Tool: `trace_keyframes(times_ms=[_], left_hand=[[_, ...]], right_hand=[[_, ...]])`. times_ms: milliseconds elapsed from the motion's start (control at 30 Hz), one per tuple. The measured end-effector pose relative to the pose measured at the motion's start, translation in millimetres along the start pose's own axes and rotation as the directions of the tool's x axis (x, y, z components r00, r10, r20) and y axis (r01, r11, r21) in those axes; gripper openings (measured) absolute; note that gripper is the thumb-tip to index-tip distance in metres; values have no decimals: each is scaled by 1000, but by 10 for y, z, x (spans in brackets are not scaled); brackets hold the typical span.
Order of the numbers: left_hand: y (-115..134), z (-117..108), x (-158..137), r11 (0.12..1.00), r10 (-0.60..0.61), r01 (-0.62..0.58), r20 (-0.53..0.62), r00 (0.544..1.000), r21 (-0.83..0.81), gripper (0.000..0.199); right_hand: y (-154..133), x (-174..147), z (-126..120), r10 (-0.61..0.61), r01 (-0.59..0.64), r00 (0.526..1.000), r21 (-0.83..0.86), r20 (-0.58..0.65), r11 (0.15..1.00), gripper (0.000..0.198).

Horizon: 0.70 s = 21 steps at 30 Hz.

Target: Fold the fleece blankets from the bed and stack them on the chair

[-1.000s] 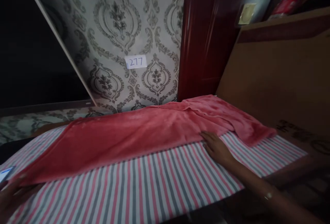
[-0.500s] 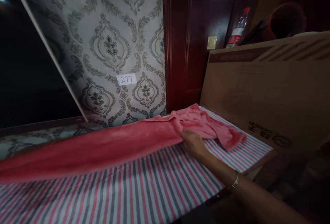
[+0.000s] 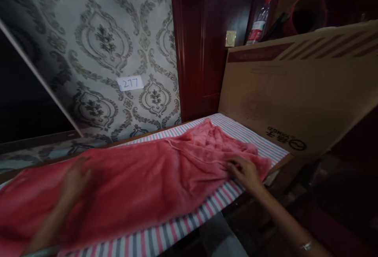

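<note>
A pink plush cloth (image 3: 132, 182), perhaps a garment, lies spread lengthwise over a striped cover (image 3: 150, 241). Its right part is bunched in folds, and its left part is smoother. My right hand (image 3: 243, 172) pinches the plush near its front right edge. Over the left part is my left hand (image 3: 75, 180), smeared by motion. Its fingers do not show clearly, and whether it touches the plush I cannot tell.
Behind the right end stands a large cardboard box (image 3: 283, 95), with a red-capped bottle (image 3: 258, 22) beyond its top edge. A patterned wall (image 3: 124, 44) with a paper label (image 3: 130, 83) borders the back. A dark screen (image 3: 26, 95) is at the left.
The plush has come forward and now covers more of the striped cover. My left hand has come into view. My right hand has moved right and slightly down, and the view has shifted.
</note>
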<state>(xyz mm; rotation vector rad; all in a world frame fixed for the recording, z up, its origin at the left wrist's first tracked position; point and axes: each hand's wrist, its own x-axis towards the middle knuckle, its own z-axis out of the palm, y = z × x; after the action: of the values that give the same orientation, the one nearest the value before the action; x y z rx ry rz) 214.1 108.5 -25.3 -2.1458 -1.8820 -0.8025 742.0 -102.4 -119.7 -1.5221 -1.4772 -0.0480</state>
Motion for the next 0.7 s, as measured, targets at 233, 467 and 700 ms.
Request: trace_keyframes(times_ms=[233,467,700], left_hand=[[1492,1155,133,865,455,-352,263,851,-357,48],[2031,1671,256,932,336,-281,253,907,-229,58],[1868,2079,175,936,334,-309,155,930,-168,54]], right_hand=[[1114,253,-830,432,-478,877,-298,-210,826,42],[1285,1213,-348,533,-458,842,-411,84,789,40],[1307,1614,191,555,-386,798,-507,237,771,24]])
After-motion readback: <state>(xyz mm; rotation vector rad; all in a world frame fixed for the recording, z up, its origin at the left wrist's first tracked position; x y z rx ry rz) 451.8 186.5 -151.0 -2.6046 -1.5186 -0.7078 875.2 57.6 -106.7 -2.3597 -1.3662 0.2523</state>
